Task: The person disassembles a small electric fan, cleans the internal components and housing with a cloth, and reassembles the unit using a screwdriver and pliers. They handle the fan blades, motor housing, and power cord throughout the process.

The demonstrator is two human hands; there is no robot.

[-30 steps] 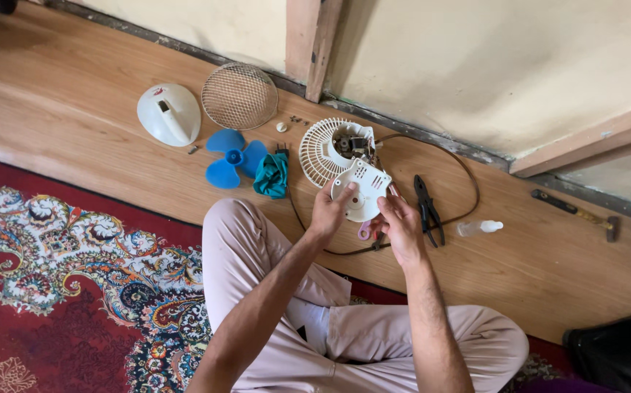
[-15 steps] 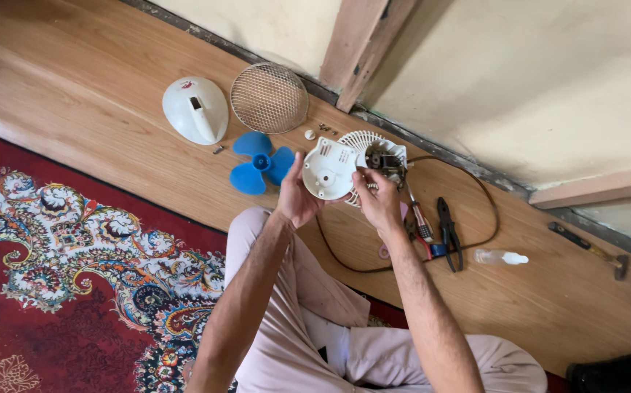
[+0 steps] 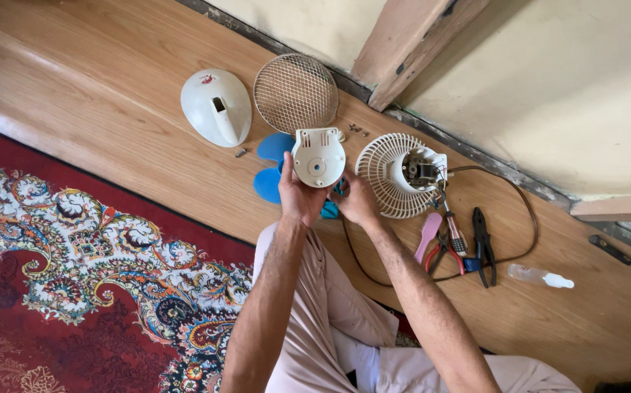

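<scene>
Both my hands hold up a small white round plastic fan housing piece (image 3: 318, 156) above the wooden floor. My left hand (image 3: 299, 195) grips its lower left side and my right hand (image 3: 355, 201) supports its lower right edge. Just behind it lies a blue fan blade (image 3: 269, 164), partly hidden, with a teal cloth (image 3: 329, 209) under my right hand. To the right lies the white rear fan grille with its exposed motor (image 3: 403, 173) and a brown cord (image 3: 519, 218).
A white dome-shaped fan cover (image 3: 216, 107) and a round wire mesh guard (image 3: 295, 92) lie at the back. Pliers (image 3: 483, 244), a pink-handled tool (image 3: 429, 234), screwdrivers and a small clear bottle (image 3: 539, 276) lie right. Loose screws (image 3: 357, 130) sit near the wall. A patterned red rug (image 3: 75, 269) lies left.
My hands have carried the white housing piece left, away from the grille and motor, and turned it. The view has shifted, so the floor parts appear further right.
</scene>
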